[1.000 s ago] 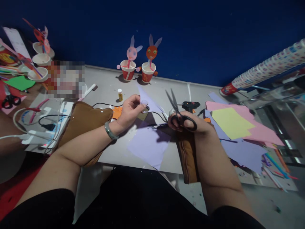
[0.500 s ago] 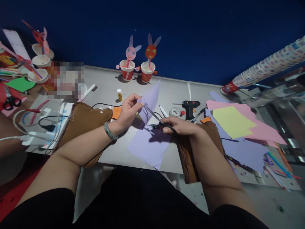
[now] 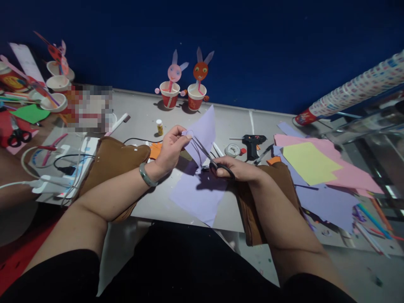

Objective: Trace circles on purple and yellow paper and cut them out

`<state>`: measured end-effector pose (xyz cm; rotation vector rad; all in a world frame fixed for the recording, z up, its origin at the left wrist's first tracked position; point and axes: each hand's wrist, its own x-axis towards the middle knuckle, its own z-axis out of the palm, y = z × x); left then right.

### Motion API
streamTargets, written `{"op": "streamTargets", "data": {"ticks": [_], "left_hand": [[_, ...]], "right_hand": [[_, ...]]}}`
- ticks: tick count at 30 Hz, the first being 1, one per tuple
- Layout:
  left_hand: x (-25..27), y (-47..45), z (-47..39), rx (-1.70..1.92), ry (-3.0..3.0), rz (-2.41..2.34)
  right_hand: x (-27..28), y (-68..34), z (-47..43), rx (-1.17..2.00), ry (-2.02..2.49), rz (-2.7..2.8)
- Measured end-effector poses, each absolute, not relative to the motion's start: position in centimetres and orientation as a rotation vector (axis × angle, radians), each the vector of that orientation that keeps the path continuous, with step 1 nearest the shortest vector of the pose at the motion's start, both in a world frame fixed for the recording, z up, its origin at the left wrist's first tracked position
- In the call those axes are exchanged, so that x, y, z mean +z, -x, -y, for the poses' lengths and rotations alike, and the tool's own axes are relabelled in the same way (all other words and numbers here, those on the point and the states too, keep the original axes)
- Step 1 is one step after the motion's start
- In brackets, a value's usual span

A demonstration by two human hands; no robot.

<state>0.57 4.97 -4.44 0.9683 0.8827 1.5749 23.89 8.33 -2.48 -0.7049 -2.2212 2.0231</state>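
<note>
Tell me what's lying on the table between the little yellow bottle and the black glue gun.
In the head view, the raised purple paper crosses that stretch; past it sits a small round tape roll beside the glue gun; yellow bottle.

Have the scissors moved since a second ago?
Yes. The scissors were raised upright near the glue gun; the right hand has swung them down and left, away from it, blades now at the lilac paper in the left hand.

Two cup figures (image 3: pixel 182 89) stand at the far table (image 3: pixel 148 113) edge; glue gun (image 3: pixel 252 142) right of centre, paper sheets (image 3: pixel 315 168) farther right, scissors (image 3: pixel 17 134) far left.
</note>
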Motion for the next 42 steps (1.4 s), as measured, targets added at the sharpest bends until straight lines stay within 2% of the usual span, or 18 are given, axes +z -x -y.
{"op": "streamTargets", "data": {"ticks": [15, 42], "left_hand": [[-4.54, -0.86, -4.62, 1.496, -0.946, -0.886], [-4.72, -0.57, -4.44, 1.411, -1.071, -0.907]], "right_hand": [[-3.00, -23.35, -7.81, 1.959, 0.734, 2.184], [-3.18, -23.64, -8.00, 2.024, 0.746, 2.122]]}}
